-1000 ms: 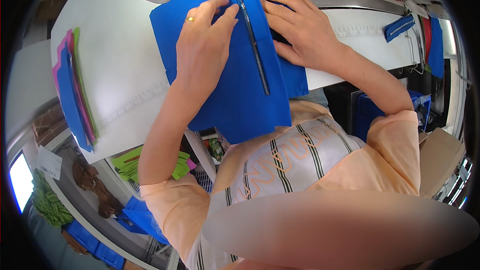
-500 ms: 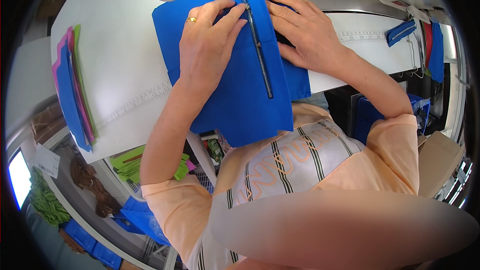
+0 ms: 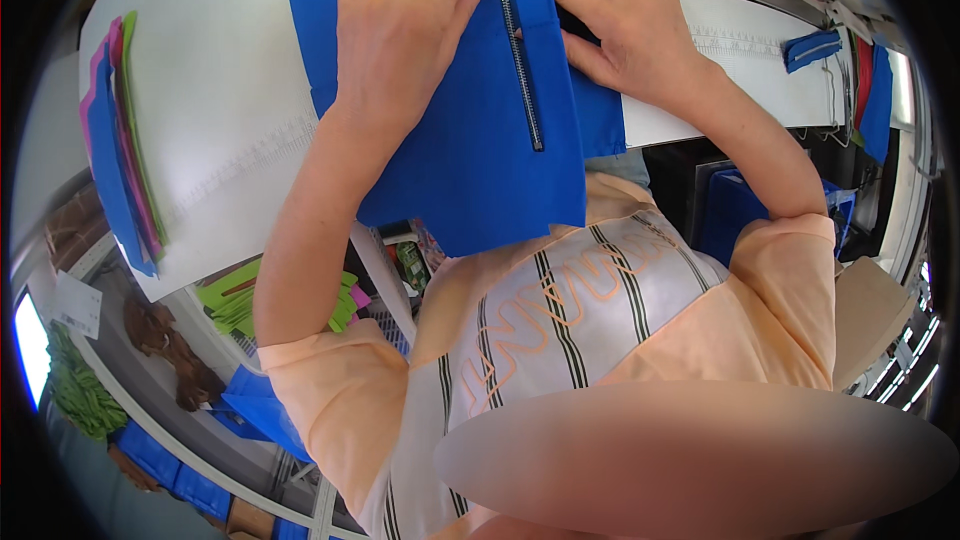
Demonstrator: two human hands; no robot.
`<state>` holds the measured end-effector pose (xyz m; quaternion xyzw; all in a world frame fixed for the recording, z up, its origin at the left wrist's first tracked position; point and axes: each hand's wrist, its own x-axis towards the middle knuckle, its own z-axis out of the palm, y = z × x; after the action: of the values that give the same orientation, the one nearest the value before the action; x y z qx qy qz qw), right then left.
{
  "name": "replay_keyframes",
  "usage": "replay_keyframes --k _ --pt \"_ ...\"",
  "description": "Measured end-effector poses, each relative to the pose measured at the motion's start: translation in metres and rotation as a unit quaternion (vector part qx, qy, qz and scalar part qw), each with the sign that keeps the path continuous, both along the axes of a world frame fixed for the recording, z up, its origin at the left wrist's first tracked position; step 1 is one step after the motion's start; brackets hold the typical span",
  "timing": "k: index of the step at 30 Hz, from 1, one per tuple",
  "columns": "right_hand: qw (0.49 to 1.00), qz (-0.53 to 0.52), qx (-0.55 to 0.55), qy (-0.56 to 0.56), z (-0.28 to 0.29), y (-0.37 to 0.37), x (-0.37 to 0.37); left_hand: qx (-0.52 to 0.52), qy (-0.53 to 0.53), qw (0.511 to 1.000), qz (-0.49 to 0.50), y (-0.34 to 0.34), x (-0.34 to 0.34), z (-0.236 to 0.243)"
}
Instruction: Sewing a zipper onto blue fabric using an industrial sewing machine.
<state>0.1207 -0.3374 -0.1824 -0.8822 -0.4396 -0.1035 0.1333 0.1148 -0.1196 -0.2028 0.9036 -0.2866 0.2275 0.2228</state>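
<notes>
A blue fabric panel (image 3: 470, 130) with a metal zipper (image 3: 525, 80) set in a slit lies at the far middle; its near edge hangs toward my shirt. My left hand (image 3: 400, 30), with a gold ring, is on the panel left of the zipper. Its bent fingers pinch the cloth beside the zipper's upper end; some tips run out at the top edge. My right hand (image 3: 625, 25) lies along the panel's right edge, fingers stretched and thumb apart. Under that edge, a second blue layer (image 3: 600, 120) shows.
On the white table (image 3: 210, 70), a printed ruler scale crosses the surface. Blue, pink and green cloth pieces (image 3: 125, 160) stack at its left. A small blue zippered piece (image 3: 812, 50) lies at the far right. Below are green strips (image 3: 232, 310), blue bins (image 3: 262, 410) and a cardboard box (image 3: 870, 315).
The view has shifted, so table, panel and hands appear higher. The white device at the top has left the picture. Both hands stay at the zipper with much the same finger pose.
</notes>
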Motion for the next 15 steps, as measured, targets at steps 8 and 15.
replay_keyframes --k 8,15 --pt "1.0 0.007 -0.014 -0.001 0.0023 0.0001 -0.0002 -0.013 0.02 1.0 0.004 -0.0049 -0.0062 0.01" --pt "1.0 0.009 -0.001 -0.001 -0.003 -0.0016 0.0003 -0.009 0.054 0.998 0.017 -0.0056 -0.0068 0.01"
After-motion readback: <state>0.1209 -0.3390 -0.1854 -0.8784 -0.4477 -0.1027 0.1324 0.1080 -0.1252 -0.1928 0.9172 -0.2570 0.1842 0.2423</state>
